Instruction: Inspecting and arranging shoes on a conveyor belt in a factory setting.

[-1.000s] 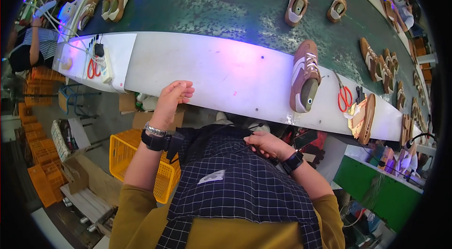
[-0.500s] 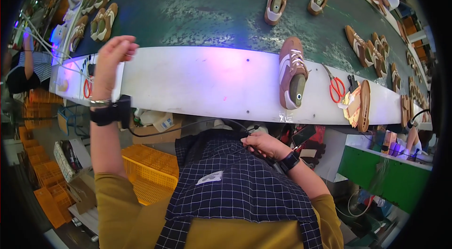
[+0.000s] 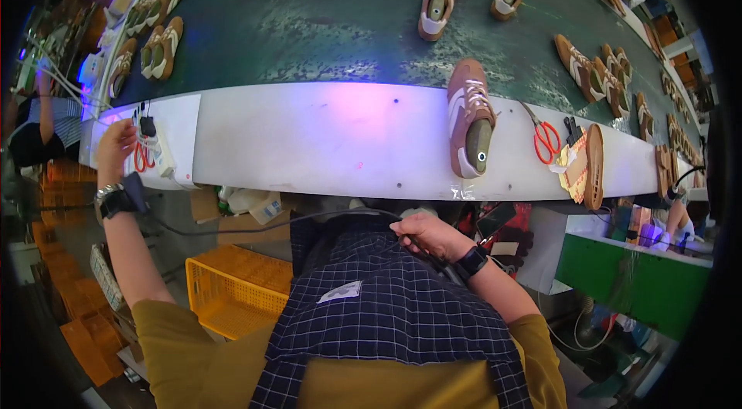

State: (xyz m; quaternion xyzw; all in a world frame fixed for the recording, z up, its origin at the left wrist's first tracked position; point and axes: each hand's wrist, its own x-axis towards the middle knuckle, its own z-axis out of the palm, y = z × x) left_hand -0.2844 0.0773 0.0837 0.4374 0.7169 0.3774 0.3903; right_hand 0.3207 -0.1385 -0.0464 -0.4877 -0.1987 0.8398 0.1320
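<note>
Swung the black cable and left hand farther left, over near the white power strip.
Got the cable pinched in the right hand, just by the checked apron; can't tell about any hold in the half-curled left.

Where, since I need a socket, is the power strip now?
In the head view, the power strip lies on the left end of the white ledge, just right of the left hand and red scissors.
</note>
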